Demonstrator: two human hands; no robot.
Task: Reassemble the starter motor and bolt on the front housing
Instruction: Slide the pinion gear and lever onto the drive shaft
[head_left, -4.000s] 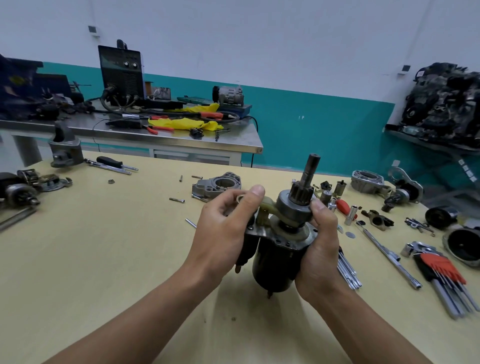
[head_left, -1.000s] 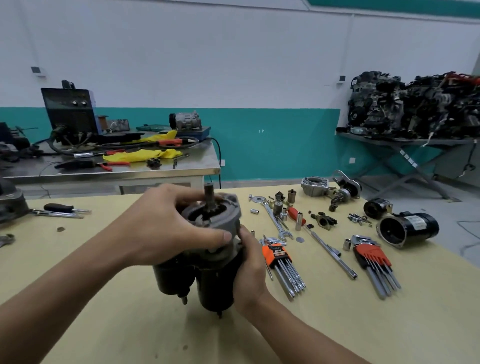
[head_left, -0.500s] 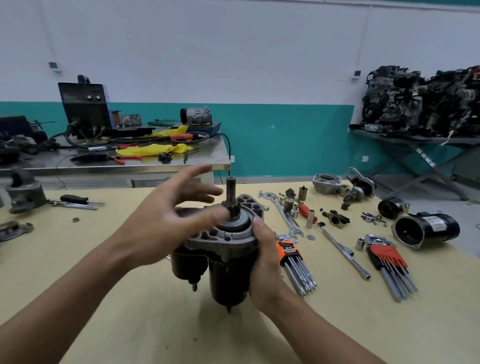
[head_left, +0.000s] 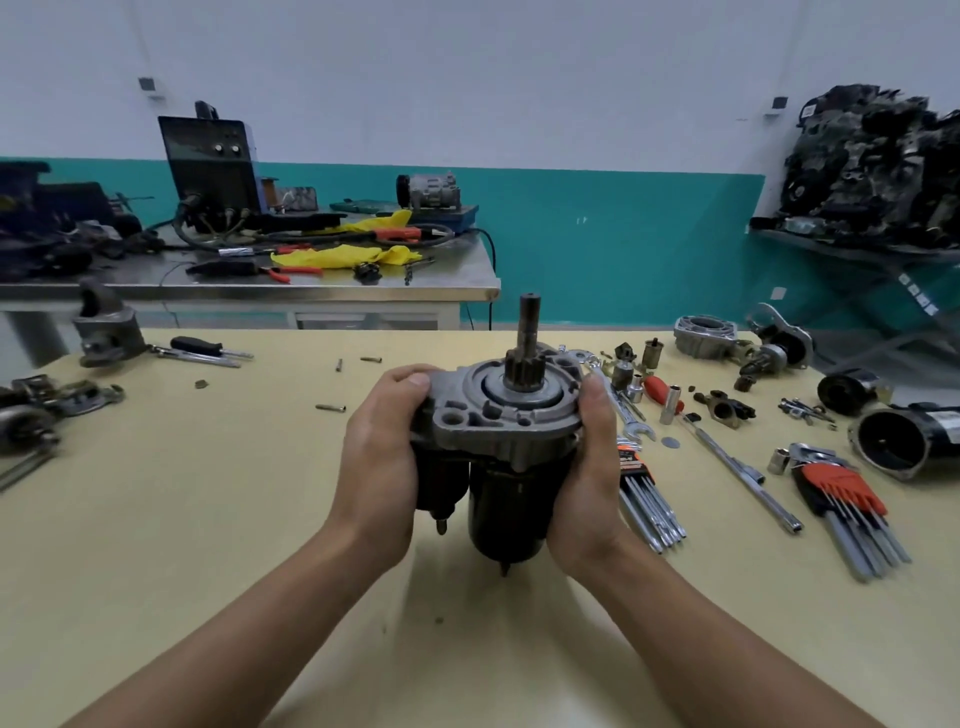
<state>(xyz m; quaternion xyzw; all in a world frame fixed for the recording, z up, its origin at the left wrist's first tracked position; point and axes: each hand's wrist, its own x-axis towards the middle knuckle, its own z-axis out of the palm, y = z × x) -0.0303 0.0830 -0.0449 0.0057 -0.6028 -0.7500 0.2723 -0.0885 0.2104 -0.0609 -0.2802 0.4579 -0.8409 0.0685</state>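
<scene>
The starter motor (head_left: 506, 499) stands upright on the yellow table (head_left: 182, 519), a black cylinder with a smaller black solenoid beside it. The grey cast front housing (head_left: 498, 415) sits on top, and the pinion shaft (head_left: 527, 338) sticks up through its round opening. My left hand (head_left: 382, 462) grips the left side of the housing and solenoid, thumb on the housing's edge. My right hand (head_left: 589, 467) grips the right side of the housing and motor body. Loose bolts (head_left: 331, 408) lie on the table to the left.
Two orange-holdered hex key sets (head_left: 644, 499) (head_left: 841, 499) lie right of the motor, with a long socket extension (head_left: 737, 467), spanners and sockets (head_left: 628, 384). Other starter parts (head_left: 904, 436) sit at the far right, more parts (head_left: 104, 327) at the left. A steel bench (head_left: 249, 286) stands behind.
The front housing went onto the motor over the pinion shaft. My left hand, spread open above it half a second ago, now grips the housing's left side. Both hands hold the assembly.
</scene>
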